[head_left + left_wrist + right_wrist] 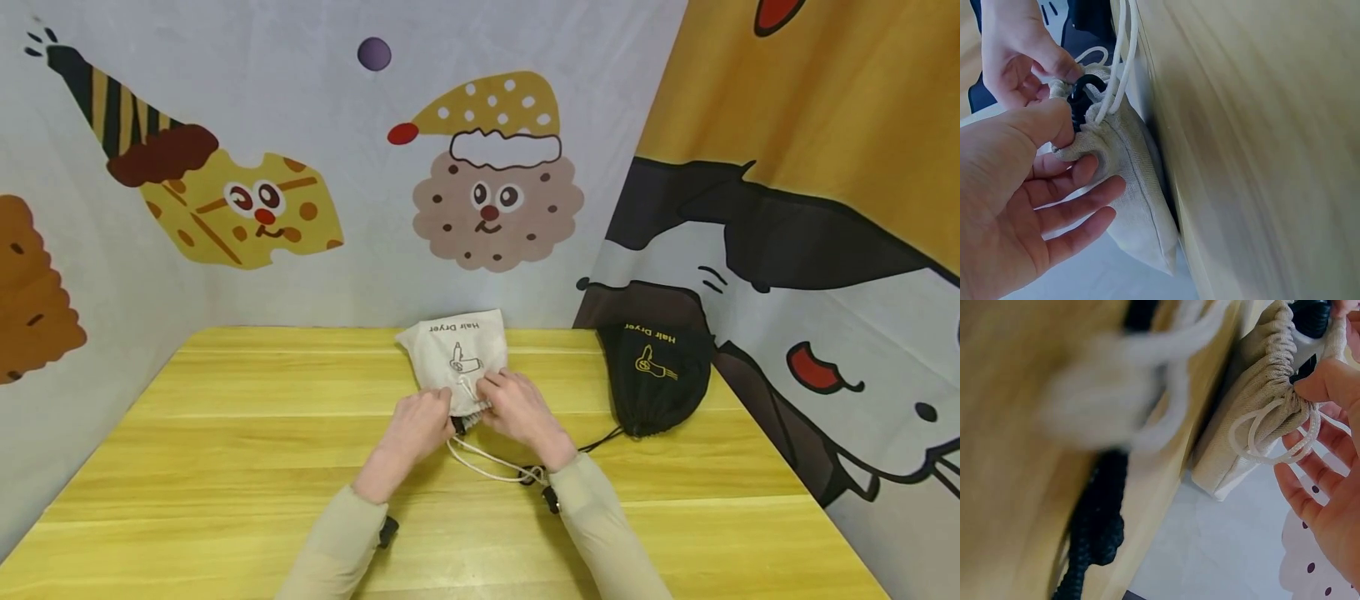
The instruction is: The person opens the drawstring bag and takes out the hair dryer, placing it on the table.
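A cream drawstring bag (480, 340) printed "Hair Dryer" lies at the table's far edge, its gathered mouth toward me. My left hand (420, 423) pinches the left side of that mouth between thumb and forefinger, the other fingers loosely spread. On the opposite side, my right hand (521, 410) pinches the rim with thumb and fingers. Between the hands the mouth is partly open. Inside sits a black item (1079, 109), with a black loop at the opening in the left wrist view; the rest is hidden. A white drawstring (483, 473) trails from the mouth onto the table.
To the right, a black drawstring bag (660, 400) with yellow "Hair Dryer" print lies near the far edge. Its black cord (604, 438) runs toward my right wrist. A cartoon-printed cloth (300, 75) hangs behind the wooden table (225, 475).
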Demonstrator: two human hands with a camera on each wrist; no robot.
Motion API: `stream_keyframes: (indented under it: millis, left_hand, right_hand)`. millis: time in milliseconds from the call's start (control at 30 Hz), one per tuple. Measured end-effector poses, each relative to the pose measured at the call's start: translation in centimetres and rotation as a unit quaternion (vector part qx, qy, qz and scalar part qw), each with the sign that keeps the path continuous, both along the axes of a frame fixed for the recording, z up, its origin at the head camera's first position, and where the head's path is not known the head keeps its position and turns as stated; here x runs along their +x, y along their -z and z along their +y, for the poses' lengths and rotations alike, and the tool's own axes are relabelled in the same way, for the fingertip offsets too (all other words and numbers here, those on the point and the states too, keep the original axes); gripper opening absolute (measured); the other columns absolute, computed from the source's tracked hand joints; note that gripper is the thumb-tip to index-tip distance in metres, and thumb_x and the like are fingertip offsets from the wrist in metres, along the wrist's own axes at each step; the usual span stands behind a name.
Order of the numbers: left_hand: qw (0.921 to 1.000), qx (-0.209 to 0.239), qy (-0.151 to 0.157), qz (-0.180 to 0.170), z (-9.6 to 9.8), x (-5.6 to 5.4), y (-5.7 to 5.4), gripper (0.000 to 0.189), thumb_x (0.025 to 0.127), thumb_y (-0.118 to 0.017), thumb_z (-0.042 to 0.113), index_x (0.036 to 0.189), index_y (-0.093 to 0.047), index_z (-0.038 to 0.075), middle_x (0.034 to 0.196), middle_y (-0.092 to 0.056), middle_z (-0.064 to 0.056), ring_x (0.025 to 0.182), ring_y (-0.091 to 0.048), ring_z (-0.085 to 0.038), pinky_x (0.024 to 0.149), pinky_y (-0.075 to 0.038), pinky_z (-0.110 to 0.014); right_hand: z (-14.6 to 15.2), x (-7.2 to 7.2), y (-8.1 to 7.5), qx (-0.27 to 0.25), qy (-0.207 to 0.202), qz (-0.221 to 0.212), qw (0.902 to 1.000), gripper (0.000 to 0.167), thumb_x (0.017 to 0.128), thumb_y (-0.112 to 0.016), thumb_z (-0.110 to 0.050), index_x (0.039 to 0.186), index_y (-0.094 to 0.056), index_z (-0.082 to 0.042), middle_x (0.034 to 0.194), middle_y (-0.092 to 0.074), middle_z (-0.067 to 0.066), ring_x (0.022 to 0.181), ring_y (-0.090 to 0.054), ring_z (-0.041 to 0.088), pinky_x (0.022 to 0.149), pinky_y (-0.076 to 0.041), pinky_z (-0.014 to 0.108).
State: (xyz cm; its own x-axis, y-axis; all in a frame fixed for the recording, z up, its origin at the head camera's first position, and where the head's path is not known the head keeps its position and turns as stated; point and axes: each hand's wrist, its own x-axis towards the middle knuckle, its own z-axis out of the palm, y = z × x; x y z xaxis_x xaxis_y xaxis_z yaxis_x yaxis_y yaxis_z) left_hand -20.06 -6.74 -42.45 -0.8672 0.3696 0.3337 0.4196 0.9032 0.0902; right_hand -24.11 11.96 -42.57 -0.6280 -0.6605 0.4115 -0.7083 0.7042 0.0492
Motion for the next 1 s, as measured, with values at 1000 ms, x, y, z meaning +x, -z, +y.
stream_keyframes:
  millis: [1000]
  left_hand:
    - [0.994, 0.019, -0.061, -0.089, 0.11, -0.04, 0.13, 0.022, 0.071, -0.071, 0.013, 0.085, -0.057, 0.005, 0.069, -0.058, -0.009, 0.058, -0.054, -0.023, 0.049, -0.044, -0.032]
  right_hand:
    - [-0.03, 0.33, 0.39, 0.038, 0.048, -0.026, 0.9978, 0.02, 0.072, -0.074, -0.017, 0.086, -0.059, -0.014, 0.078, -0.061, -0.002, 0.072, -0.052, 0.014, 0.062, -0.045, 0.026]
